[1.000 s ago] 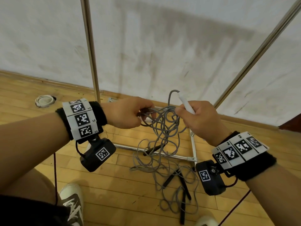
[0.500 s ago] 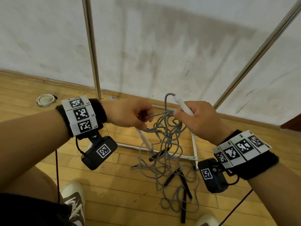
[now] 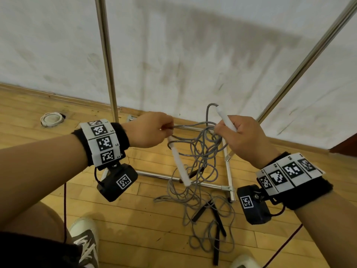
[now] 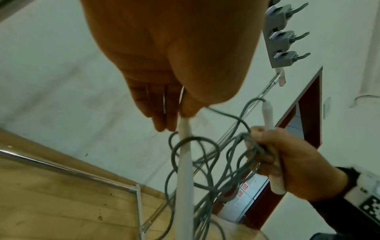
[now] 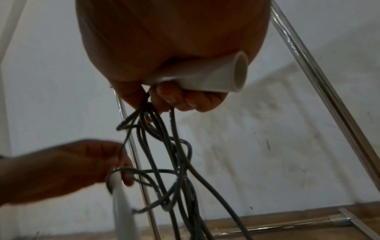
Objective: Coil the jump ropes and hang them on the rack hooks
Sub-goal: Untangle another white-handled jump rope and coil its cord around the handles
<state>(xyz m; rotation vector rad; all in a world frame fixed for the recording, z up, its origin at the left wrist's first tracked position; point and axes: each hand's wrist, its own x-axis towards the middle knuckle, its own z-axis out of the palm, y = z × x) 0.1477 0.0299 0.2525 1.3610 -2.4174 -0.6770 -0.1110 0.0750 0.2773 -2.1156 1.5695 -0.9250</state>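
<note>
Right hand (image 3: pixel 244 139) clutched one white handle (image 3: pixel 226 120) plus gathered grey cord (image 3: pixel 201 151); left hand (image 3: pixel 149 130) pinched the other handle's (image 3: pixel 178 163) top, likely teasing it free.

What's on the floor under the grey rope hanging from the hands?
Under the hanging grey rope lie more grey rope loops, several black handles and the rack's base bars. The tangle hides how many ropes there are.

Wooden floor (image 3: pixel 135 219), tangled jump ropes (image 3: pixel 208 219), rack base (image 3: pixel 229 171)
</note>
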